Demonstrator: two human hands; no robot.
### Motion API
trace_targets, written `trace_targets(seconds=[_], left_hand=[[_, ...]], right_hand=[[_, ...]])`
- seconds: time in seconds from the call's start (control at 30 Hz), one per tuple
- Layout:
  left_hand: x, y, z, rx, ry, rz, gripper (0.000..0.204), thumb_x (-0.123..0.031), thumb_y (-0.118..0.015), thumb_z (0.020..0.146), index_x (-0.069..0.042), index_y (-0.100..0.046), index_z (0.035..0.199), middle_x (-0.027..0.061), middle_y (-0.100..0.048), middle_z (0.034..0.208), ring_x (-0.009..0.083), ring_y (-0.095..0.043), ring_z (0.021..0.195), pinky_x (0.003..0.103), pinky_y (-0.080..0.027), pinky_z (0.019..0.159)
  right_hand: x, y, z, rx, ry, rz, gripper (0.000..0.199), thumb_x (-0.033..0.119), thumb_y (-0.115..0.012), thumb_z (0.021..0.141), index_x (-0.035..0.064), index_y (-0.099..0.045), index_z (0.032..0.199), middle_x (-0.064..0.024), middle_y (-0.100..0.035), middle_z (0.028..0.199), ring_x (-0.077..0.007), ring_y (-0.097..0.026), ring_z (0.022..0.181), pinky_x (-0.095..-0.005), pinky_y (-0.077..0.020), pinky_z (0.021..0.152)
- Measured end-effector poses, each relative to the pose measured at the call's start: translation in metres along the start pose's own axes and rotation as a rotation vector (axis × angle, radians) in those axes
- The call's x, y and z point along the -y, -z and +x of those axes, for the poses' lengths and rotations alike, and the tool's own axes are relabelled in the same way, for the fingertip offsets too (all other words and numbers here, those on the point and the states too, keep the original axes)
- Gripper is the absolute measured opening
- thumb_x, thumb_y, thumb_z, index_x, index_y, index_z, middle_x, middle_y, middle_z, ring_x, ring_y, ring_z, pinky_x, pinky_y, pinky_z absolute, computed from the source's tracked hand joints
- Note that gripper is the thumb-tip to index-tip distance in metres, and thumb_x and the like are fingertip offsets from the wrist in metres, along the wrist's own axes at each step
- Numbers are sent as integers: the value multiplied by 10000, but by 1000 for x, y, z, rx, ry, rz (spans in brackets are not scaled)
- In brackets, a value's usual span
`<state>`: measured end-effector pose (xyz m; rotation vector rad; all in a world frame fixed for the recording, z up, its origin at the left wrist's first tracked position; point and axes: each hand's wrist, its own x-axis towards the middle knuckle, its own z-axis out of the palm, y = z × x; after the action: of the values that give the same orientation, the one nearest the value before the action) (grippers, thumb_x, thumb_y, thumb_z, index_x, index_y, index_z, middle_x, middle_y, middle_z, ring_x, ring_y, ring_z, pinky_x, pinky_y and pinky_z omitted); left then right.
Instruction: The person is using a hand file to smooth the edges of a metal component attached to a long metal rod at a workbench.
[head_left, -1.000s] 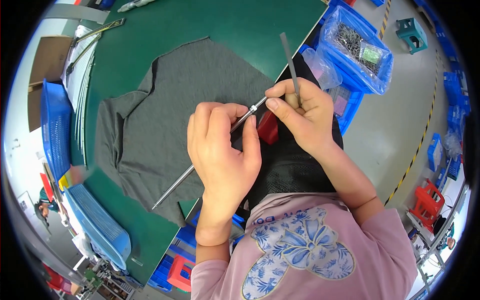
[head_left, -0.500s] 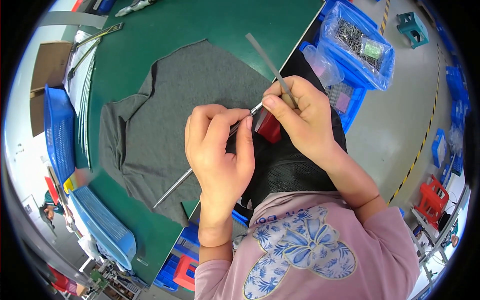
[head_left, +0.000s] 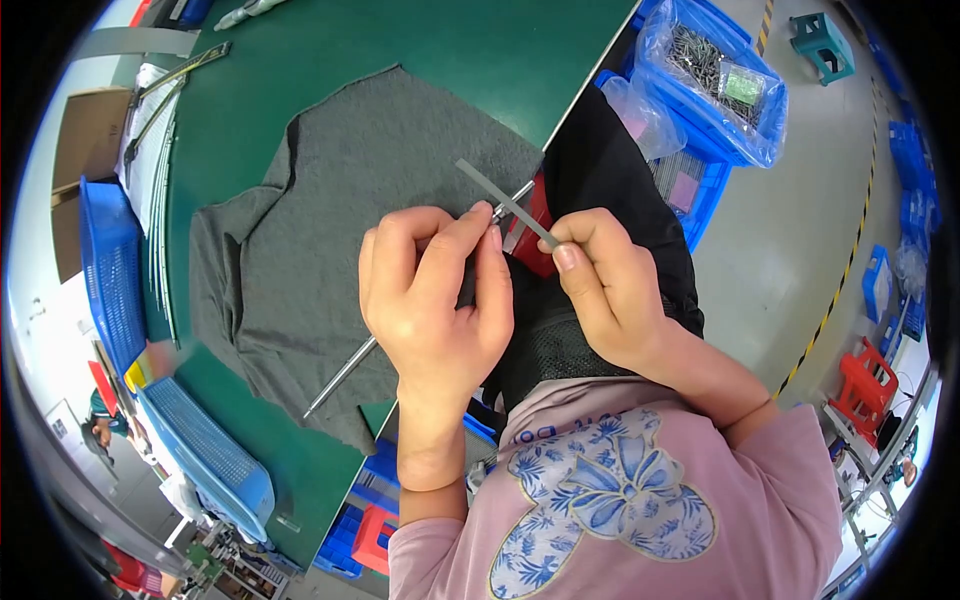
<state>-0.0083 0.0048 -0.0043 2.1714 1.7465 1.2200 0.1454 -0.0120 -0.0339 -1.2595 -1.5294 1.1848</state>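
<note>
My left hand (head_left: 430, 285) pinches a slender shiny metal rod (head_left: 345, 372) between thumb and forefinger. The rod's long end slants down to the left over a dark grey cloth (head_left: 350, 150), and its short end sticks out past the fingertips. In my right hand (head_left: 615, 290), thumb and fingers are closed on one end of a thin, flat grey strip (head_left: 488, 185). This strip crosses over the rod's short end; whether they touch, I cannot tell. Below them a red object (head_left: 541, 205) lies partly hidden on black fabric (head_left: 600, 180) at my lap.
The cloth lies on a green table (head_left: 330, 40). Blue baskets (head_left: 112, 265) and a light blue basket (head_left: 205, 450) line its left side. At the upper right, a plastic-lined blue bin (head_left: 765, 140) holds many small metal parts. A teal stool (head_left: 822, 48) stands on the floor.
My right hand has drawn back from the rod's end toward me. The strip has swung from steep to more slanted and now crosses the rod. My left hand has barely moved.
</note>
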Motion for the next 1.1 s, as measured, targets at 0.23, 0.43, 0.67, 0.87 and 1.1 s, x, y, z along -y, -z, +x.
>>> trace_targets(seconds=[0.23,0.43,0.67,0.87,1.1], left_hand=[[0,-1,-1,-23,2,5,183,20,-755,670,-46,-687,826,45,-558,761,204,-491,634,308,-403,560],[2,0,3,-5,-29,-39,175,46,-744,659,-36,-649,782,58,-564,758,223,-496,625,316,-404,552],[-1,-3,4,13,30,-70,173,54,-734,654,-30,-630,764,66,-572,763,234,-506,624,324,-405,548],[-3,-1,5,12,71,-35,162,64,-730,663,-18,-627,757,73,-569,760,232,-509,625,325,-407,546],[-5,-4,2,-12,98,-33,158,71,-727,666,-16,-622,745,73,-570,760,236,-511,633,322,-411,551]], right_hand=[[-6,-7,2,-31,82,-124,113,84,-581,909,49,-546,1011,-95,-652,708,-267,-637,559,-332,-460,478],[-8,-6,9,-95,225,-223,64,84,-631,861,57,-612,916,-70,-651,672,-238,-635,525,-325,-457,450],[-12,-7,0,-91,191,-145,44,52,-620,845,51,-601,886,-78,-656,680,-256,-632,520,-314,-477,458],[-3,-6,9,-57,223,-233,88,75,-614,854,60,-582,935,-76,-657,693,-264,-632,529,-339,-465,445],[19,4,19,45,162,-313,51,96,-610,852,71,-575,879,-115,-581,587,-301,-602,502,-400,-437,429]])
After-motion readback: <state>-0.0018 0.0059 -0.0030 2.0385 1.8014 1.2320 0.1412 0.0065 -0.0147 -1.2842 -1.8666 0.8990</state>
